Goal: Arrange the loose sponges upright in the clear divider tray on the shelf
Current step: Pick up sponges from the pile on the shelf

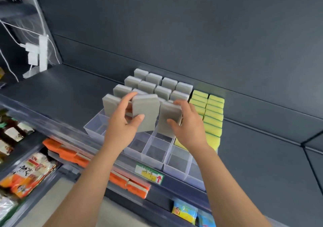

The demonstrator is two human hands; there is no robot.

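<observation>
Grey sponge pinched upright by left hand, thumb pressed on front face, fingers curled behind. Second grey sponge gripped same way by right hand. Both held just above middle cells of clear divider tray, set on dark shelf. Back cells packed with upright grey sponges. Yellow sponges stacked just beside, on right.

Each hand holds a grey sponge above the clear tray.
</observation>
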